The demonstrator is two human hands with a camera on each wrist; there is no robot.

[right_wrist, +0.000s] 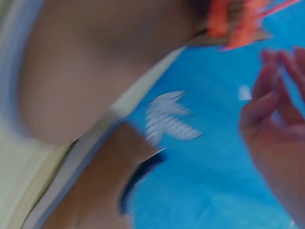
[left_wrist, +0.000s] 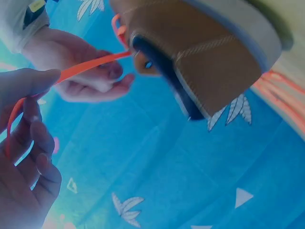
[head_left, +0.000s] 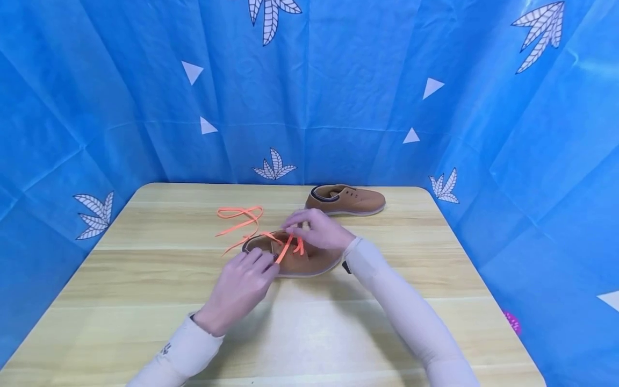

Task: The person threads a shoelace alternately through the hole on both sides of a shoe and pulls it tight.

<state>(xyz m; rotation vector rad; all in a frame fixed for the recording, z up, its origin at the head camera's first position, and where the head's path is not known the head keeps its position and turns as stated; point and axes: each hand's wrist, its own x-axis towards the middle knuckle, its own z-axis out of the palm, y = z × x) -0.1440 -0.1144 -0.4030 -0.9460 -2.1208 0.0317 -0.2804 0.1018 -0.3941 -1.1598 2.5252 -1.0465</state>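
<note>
A brown shoe [head_left: 314, 262] with an orange shoelace [head_left: 285, 248] through its eyelets stands on the table, toe to the right. My left hand [head_left: 245, 282] is at the heel side and pinches one lace end between thumb and forefinger, as the left wrist view shows. From those fingers the lace [left_wrist: 90, 66] runs taut to the eyelets. Above the front of the shoe, my right hand [head_left: 316, 228] hovers with loosely bent fingers beside the laces. In the right wrist view its fingers [right_wrist: 270, 76] hold nothing.
A second brown shoe [head_left: 360, 201], without a lace, stands behind at the right. The other length of orange lace [head_left: 242, 215] lies looped on the wooden table [head_left: 159, 269], left of the near shoe. Blue curtain [head_left: 338, 97] surrounds the table's back and sides.
</note>
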